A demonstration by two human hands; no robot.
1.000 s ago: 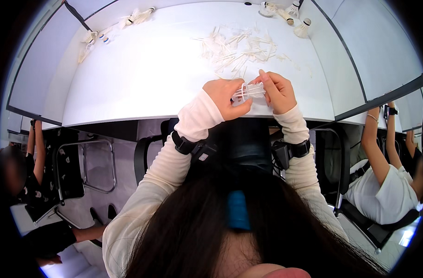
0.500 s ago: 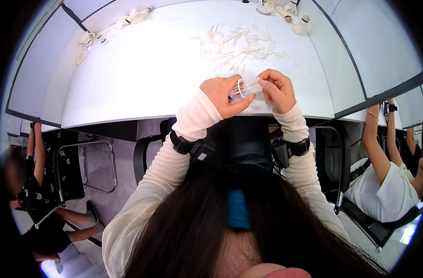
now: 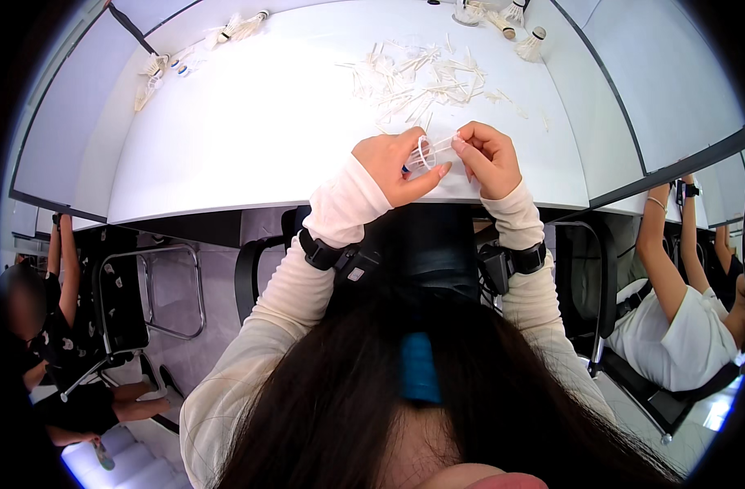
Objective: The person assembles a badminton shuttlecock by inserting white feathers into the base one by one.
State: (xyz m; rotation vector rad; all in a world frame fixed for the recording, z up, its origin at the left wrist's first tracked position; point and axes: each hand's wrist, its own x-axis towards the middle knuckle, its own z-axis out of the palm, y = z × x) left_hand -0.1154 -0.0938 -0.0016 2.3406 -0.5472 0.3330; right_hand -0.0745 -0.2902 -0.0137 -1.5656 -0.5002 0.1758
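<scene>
Close to the near edge of the table, my left hand (image 3: pixel 395 169) is wrapped round a shuttlecock (image 3: pixel 424 155) lying sideways. A white ring, thin pale shafts and a bit of blue show between its fingers; the rest of its base is hidden by the palm. My right hand (image 3: pixel 488 159) is closed, thumb and fingertips pinching the end of a thin white shaft (image 3: pixel 444 146) that reaches out from the ring. Whether that shaft is still joined to the shuttlecock, I cannot tell.
Beyond my hands lies a loose pile of white shafts and feather scraps (image 3: pixel 421 80). Feathered shuttlecocks stand at the back right (image 3: pixel 531 46), back left (image 3: pixel 240 28) and left wall (image 3: pixel 153 68), near small blue-banded pieces (image 3: pixel 181 70). White partitions (image 3: pixel 609 90) enclose the table. People sit at both sides.
My right hand has shifted very slightly, and less clear material shows between it and the ring. My left hand keeps its hold. The person at the left has moved their feet and lower hand.
</scene>
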